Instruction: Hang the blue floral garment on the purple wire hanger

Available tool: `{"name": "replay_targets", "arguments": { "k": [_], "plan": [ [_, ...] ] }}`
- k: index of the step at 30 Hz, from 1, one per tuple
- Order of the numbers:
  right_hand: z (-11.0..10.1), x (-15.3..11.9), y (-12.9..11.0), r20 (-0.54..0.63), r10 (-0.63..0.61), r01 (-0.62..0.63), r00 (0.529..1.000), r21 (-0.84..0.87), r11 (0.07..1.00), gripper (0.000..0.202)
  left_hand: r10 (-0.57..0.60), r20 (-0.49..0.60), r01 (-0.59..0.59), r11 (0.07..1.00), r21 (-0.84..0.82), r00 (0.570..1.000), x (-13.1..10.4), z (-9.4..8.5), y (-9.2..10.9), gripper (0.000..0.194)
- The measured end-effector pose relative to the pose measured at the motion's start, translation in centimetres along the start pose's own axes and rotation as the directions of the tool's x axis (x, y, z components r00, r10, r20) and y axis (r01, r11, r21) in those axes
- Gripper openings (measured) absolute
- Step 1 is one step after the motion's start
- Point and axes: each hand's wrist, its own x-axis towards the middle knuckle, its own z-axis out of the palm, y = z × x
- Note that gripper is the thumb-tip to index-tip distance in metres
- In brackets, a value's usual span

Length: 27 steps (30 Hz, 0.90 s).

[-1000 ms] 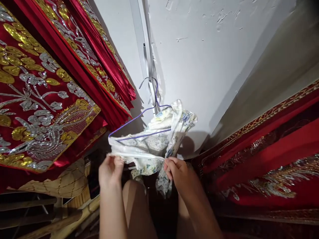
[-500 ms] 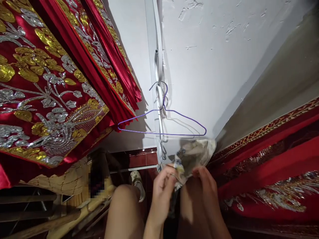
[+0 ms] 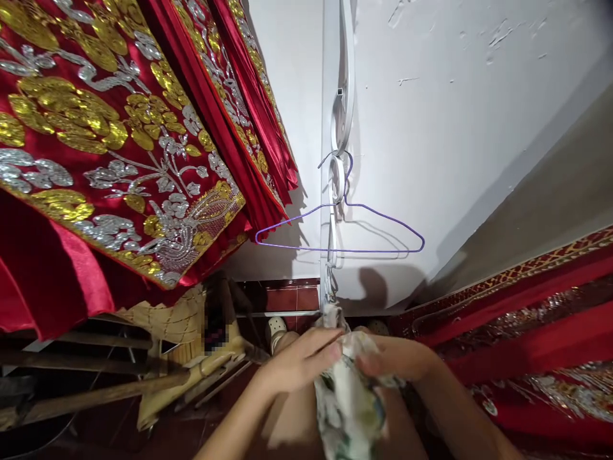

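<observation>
Pinching floral cloth [image 3: 349,390] hanging toward six o'clock, left hand [image 3: 301,361] and right hand [image 3: 405,359] have purple hanger [image 3: 373,251] at twelve, pale clog [image 3: 275,326], foot [image 3: 283,340] inside, at ten.

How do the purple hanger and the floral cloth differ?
The purple hanger is thin and plain; the floral cloth is whitish, printed and bunched. The purple hanger hangs on a white stand, while the floral cloth is between the left hand and right hand.
</observation>
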Motion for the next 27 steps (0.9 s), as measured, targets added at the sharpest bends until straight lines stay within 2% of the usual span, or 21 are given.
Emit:
{"name": "replay_targets", "arguments": {
  "k": [1, 2, 3, 4, 5, 6, 7, 9, 10, 11, 12, 13, 14, 16, 17, 19, 21, 23, 24, 27],
  "plan": [
    [-0.6, -0.3, -1.7, 0.202, 0.073, -0.055, 0.977, -0.092, 0.994, 0.04, -0.032, 0.033, 0.029, 0.997, 0.065, 0.999, -0.4, -0.3, -0.7, 0.038],
    [-1.3, -0.7, -3.3, 0.284, 0.126, -0.075, 0.951, -0.183, 0.98, 0.033, -0.066, 0.058, 0.056, 0.986, 0.157, 0.996, -0.8, -0.6, -1.5, 0.038],
    [-2.0, -1.0, -4.7, 0.306, 0.169, -0.084, 0.937, -0.273, 0.958, 0.027, -0.11, 0.08, 0.085, 0.959, 0.27, 0.991, -1.3, -1.2, -2.2, 0.038],
    [-2.6, -1.3, -5.8, 0.252, 0.149, -0.055, 0.956, -0.346, 0.937, 0.021, -0.159, 0.089, 0.112, 0.913, 0.392, 0.983, -1.8, -1.9, -2.9, 0.039],
    [-3.1, -1.4, -6.7, 0.144, 0.067, -0.001, 0.987, -0.416, 0.91, 0.016, -0.206, 0.082, 0.138, 0.853, 0.503, 0.975, -2.3, -2.9, -3.5, 0.038],
    [-3.6, -1.3, -7.2, 0.007, -0.079, 0.072, 0.997, -0.484, 0.872, 0.012, -0.245, 0.057, 0.165, 0.788, 0.594, 0.968, -2.8, -4.0, -4.0, 0.036],
    [-4.0, -1.0, -7.5, -0.135, -0.262, 0.148, 0.955, -0.55, 0.822, 0.011, -0.27, 0.021, 0.189, 0.727, 0.66, 0.963, -3.1, -5.4, -4.3, 0.033],
    [-4.8, 0.5, -7.3, -0.353, -0.557, 0.234, 0.752, -0.647, 0.726, 0.028, -0.253, -0.066, 0.218, 0.64, 0.736, 0.965, -3.4, -8.4, -4.3, 0.024],
    [-5.3, 1.5, -7.0, -0.413, -0.619, 0.248, 0.668, -0.661, 0.709, 0.039, -0.218, -0.107, 0.223, 0.619, 0.753, 0.97, -3.3, -9.8, -4.0, 0.023],
    [-5.8, 2.7, -6.6, -0.45, -0.63, 0.25, 0.634, -0.651, 0.717, 0.05, -0.177, -0.148, 0.226, 0.608, 0.761, 0.973, -3.1, -11.1, -3.7, 0.024],
    [-6.4, 4.0, -6.1, -0.473, -0.608, 0.243, 0.638, -0.626, 0.741, 0.058, -0.135, -0.188, 0.231, 0.605, 0.762, 0.973, -2.9, -12.2, -3.2, 0.027],
    [-7.0, 5.2, -5.6, -0.485, -0.571, 0.226, 0.662, -0.597, 0.769, 0.063, -0.099, -0.221, 0.235, 0.612, 0.755, 0.97, -2.6, -13.0, -2.6, 0.029],
    [-7.7, 6.3, -5.0, -0.496, -0.535, 0.203, 0.684, -0.575, 0.792, 0.061, -0.068, -0.253, 0.239, 0.625, 0.743, 0.965, -2.3, -13.6, -2.1, 0.031],
    [-8.7, 7.9, -4.0, -0.514, -0.482, 0.143, 0.709, -0.565, 0.812, 0.039, 0.004, -0.308, 0.228, 0.662, 0.714, 0.951, -1.6, -13.8, -0.9, 0.031],
    [-9.1, 8.3, -3.5, -0.53, -0.468, 0.116, 0.707, -0.566, 0.816, 0.027, 0.051, -0.338, 0.215, 0.682, 0.699, 0.94, -1.3, -13.6, -0.3, 0.03],
    [-9.1, 8.1, -2.5, -0.55, -0.472, 0.099, 0.689, -0.574, 0.813, 0.01, 0.143, -0.416, 0.196, 0.717, 0.669, 0.898, -0.6, -12.7, 1.0, 0.025],
    [-8.5, 7.0, -1.8, -0.541, -0.51, 0.126, 0.668, -0.594, 0.795, 0.012, 0.2, -0.5, 0.198, 0.749, 0.633, 0.842, 0.4, -11.8, 2.3, 0.021],
    [-7.4, 5.6, -1.5, -0.511, -0.544, 0.145, 0.665, -0.627, 0.766, 0.016, 0.232, -0.54, 0.187, 0.769, 0.611, 0.809, 1.6, -11.3, 3.8, 0.022],
    [-6.8, 5.0, -1.4, -0.499, -0.552, 0.143, 0.668, -0.642, 0.753, 0.016, 0.242, -0.523, 0.17, 0.765, 0.621, 0.817, 2.3, -11.3, 4.5, 0.026],
    [-5.2, 3.7, -1.5, -0.485, -0.541, 0.128, 0.687, -0.652, 0.748, 0.012, 0.233, -0.348, 0.117, 0.656, 0.746, 0.908, 4.6, -11.8, 6.0, 0.036]
  ]
}}
